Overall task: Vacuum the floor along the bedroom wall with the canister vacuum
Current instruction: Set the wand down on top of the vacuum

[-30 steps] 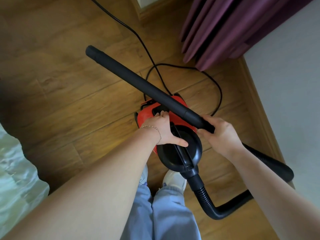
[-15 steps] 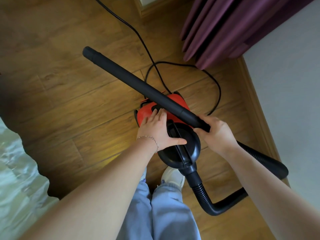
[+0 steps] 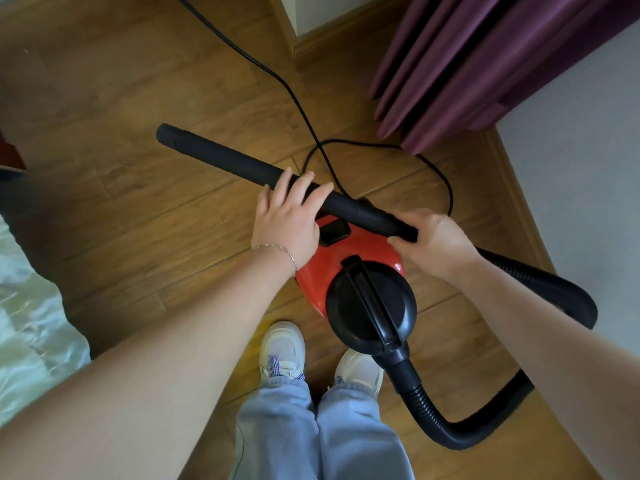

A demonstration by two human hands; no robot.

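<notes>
Two hands — left hand [image 3: 285, 221], right hand [image 3: 434, 242] — on wand [image 3: 225, 161]

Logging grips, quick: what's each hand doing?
Left hand: open, fingers resting on the wand.
Right hand: closed on the wand.

A home bedroom is shown. Warm wood-plank flooring [image 3: 121, 98] fills most of the frame, edged by a wooden skirting board [image 3: 512, 188] along the pale wall [image 3: 581, 161] at the right. Floor-length purple curtains [image 3: 467, 64] hang at the upper right. Pale, glossy bedding [image 3: 31, 306] is seen at the left edge. A red canister vacuum [image 3: 353, 265] is set on the floor at centre.
</notes>
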